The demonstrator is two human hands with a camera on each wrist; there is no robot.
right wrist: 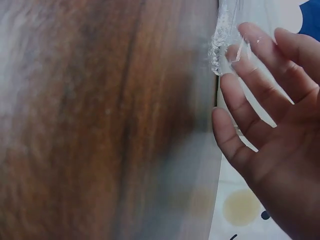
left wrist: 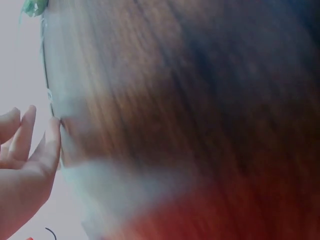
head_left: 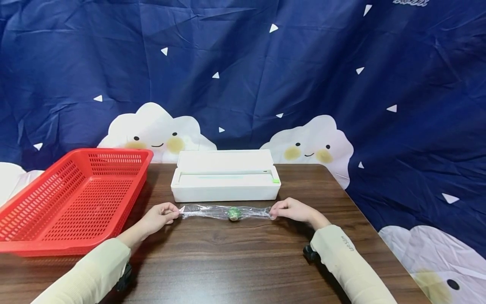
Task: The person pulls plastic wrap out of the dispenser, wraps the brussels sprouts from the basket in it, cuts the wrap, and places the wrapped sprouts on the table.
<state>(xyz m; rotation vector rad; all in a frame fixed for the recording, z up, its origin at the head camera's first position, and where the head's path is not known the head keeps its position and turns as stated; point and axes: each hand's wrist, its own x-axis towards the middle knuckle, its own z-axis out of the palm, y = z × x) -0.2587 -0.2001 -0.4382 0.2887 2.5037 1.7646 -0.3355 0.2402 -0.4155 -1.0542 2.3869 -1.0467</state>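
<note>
A strip of clear plastic wrap point(head_left: 212, 211) stretches sideways in front of the white box, low over the table. Wrapped in its middle is a small, round green piece point(head_left: 234, 213) that looks like a vegetable, paler at its lower side. My left hand point(head_left: 162, 215) pinches the gathered left end of the wrap. At the other end, my right hand point(head_left: 294, 210) pinches the twisted film between thumb and fingertips. The crinkled film end point(right wrist: 220, 42) shows beside the fingers in the right wrist view. The green piece point(left wrist: 35, 7) appears at the top corner of the left wrist view.
Behind the wrap stands a long white wrap dispenser box point(head_left: 225, 192), its lid point(head_left: 225, 160) raised and a green tab at its right end. A red perforated plastic basket point(head_left: 91, 207) occupies the table's left side. The brown wooden table point(head_left: 228, 261) ends at a blue cloth backdrop.
</note>
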